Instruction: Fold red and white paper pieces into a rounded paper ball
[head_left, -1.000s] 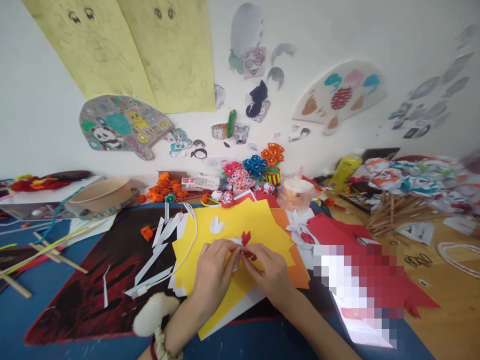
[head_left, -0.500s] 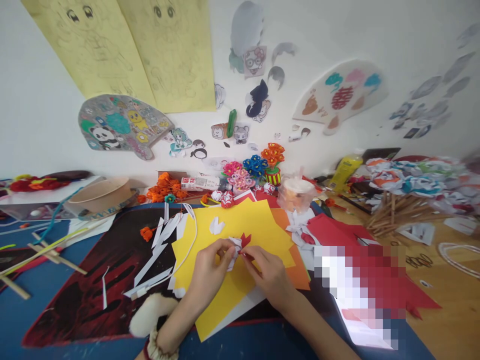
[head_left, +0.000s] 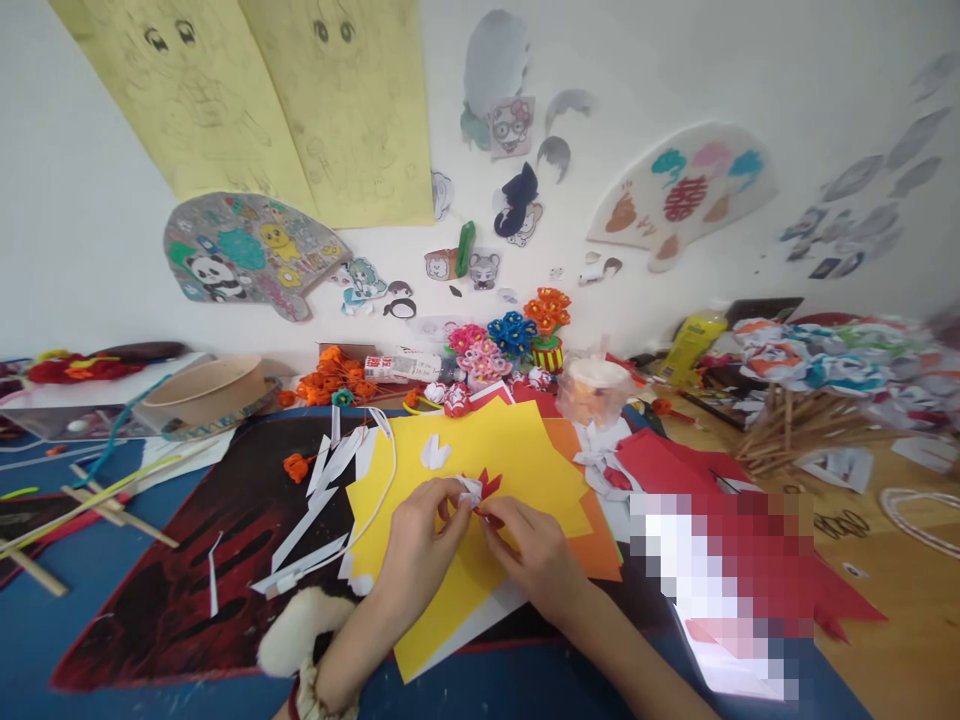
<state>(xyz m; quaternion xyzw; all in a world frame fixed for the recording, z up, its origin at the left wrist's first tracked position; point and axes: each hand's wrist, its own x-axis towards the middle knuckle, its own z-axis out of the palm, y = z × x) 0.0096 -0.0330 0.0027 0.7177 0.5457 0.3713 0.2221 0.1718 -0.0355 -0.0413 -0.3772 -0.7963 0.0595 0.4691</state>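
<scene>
Over the stacked yellow paper sheets [head_left: 517,440], my left hand [head_left: 421,538] pinches a small folded white paper piece [head_left: 470,490] between thumb and fingers. A red paper piece with pointed, notched ends [head_left: 490,484] sticks up from the white one, so the two look joined. My right hand [head_left: 534,548] has its thumb and fingertips closed at the lower end of the red piece, touching it. The exact grip there is hidden by the fingertips. Just beyond the left hand, a loose white paper cutout [head_left: 434,452] lies on the yellow sheet.
White paper strips [head_left: 300,530] and a white cable [head_left: 386,470] lie left of the sheets. Behind stand a lidded plastic cup [head_left: 596,385] and bead flowers [head_left: 511,330]. Red paper [head_left: 667,465] and a lit phone [head_left: 720,650] are on the right. A tape roll [head_left: 202,390] sits left.
The white paper has turned in the left fingers and now lies flatter, with its lower end no longer hanging below them. Both hands remain at nearly the same spot.
</scene>
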